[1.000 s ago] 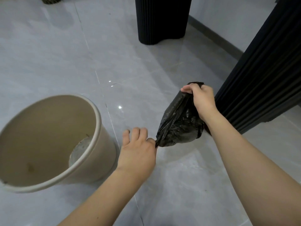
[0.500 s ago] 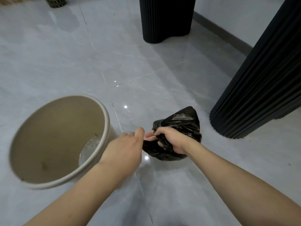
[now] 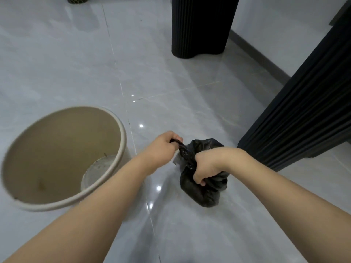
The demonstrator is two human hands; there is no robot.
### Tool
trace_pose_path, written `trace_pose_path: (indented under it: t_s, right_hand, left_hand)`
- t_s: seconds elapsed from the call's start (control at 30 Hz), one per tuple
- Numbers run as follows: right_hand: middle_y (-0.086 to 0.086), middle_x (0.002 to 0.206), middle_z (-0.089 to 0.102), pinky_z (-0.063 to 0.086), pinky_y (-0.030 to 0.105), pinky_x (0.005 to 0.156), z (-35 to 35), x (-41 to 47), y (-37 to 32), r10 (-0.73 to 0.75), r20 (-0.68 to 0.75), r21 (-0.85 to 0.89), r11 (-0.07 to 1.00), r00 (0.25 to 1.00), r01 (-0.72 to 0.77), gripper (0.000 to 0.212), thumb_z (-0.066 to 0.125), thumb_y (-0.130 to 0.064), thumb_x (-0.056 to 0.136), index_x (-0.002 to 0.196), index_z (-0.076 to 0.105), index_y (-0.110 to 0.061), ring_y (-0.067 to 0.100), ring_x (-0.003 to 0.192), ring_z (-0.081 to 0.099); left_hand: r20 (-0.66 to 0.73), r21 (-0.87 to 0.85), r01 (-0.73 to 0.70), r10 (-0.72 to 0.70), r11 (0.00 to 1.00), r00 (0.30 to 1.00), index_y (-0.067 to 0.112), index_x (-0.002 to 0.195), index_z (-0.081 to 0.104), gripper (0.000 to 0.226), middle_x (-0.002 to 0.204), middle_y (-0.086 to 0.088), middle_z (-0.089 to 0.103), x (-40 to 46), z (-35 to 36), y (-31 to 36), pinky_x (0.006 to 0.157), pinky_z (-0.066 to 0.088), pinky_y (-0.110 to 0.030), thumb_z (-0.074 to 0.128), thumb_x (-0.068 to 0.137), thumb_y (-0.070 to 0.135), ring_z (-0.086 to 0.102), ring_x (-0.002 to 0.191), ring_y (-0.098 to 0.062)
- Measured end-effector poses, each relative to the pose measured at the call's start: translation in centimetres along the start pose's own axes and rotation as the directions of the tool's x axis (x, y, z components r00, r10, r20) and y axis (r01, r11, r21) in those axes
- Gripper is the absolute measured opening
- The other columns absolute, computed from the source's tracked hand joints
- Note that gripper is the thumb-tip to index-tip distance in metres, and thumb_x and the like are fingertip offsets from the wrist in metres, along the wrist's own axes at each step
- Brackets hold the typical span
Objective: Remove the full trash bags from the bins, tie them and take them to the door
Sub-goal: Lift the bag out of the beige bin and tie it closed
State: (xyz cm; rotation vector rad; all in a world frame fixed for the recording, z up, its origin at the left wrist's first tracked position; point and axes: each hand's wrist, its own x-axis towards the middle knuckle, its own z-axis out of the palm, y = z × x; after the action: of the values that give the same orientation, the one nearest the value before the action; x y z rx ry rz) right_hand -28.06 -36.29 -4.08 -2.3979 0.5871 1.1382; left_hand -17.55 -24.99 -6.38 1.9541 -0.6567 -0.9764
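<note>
A small black trash bag (image 3: 206,194) hangs just above the grey tiled floor, right of centre. My left hand (image 3: 164,145) grips the twisted end of the bag's neck, pulled out to the upper left. My right hand (image 3: 208,166) is curled round the bag's body, fingers wrapped under a bunched fold. Between the two hands the neck is drawn into a tight black cord. A round beige bin (image 3: 62,158) stands on the floor to the left with no bag in it; only specks show on its bottom.
A black ribbed column base (image 3: 201,27) stands at the top centre, and a larger black ribbed panel (image 3: 303,118) rises at the right, close to the bag. A grey wall with a skirting board (image 3: 262,54) runs behind. Glossy floor tiles spread all around.
A second ago my right hand held the bag up high by one end. The bag came down low; now my left hand pulls the twisted neck away while the right grips the body.
</note>
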Motion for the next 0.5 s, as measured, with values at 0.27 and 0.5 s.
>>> trace_pose_path:
  t_s: [0.27,0.5]
  right_hand:
    - [0.003,0.091,0.050,0.030,0.031,0.046,0.2,-2.9,3.7,-0.347,-0.734,-0.519,0.841,0.584,-0.153,0.010,0.060,-0.018,0.082,0.089,0.054,-0.014,0.027,0.070,0.054]
    - [0.004,0.073,0.059,0.046,0.036,0.040,1.3,-2.4,5.8,-0.570,-0.716,-0.608,0.793,0.402,0.043,0.030,0.053,-0.018,0.086,0.113,0.067,-0.016,0.028,0.058,0.057]
  left_hand:
    - [0.029,-0.497,0.168,-0.177,0.851,0.984,0.012,0.089,0.048,0.020,0.071,-0.005,0.053,0.8,4.0,-1.1,0.054,0.047,-0.015,0.038,0.097,-0.003,0.053,0.051,-0.007]
    - [-0.057,-0.399,0.190,-0.231,0.897,0.971,0.014,0.100,0.051,0.011,0.089,-0.008,0.062,1.1,4.2,0.6,0.061,0.046,-0.025,0.055,0.090,0.014,0.058,0.072,-0.019]
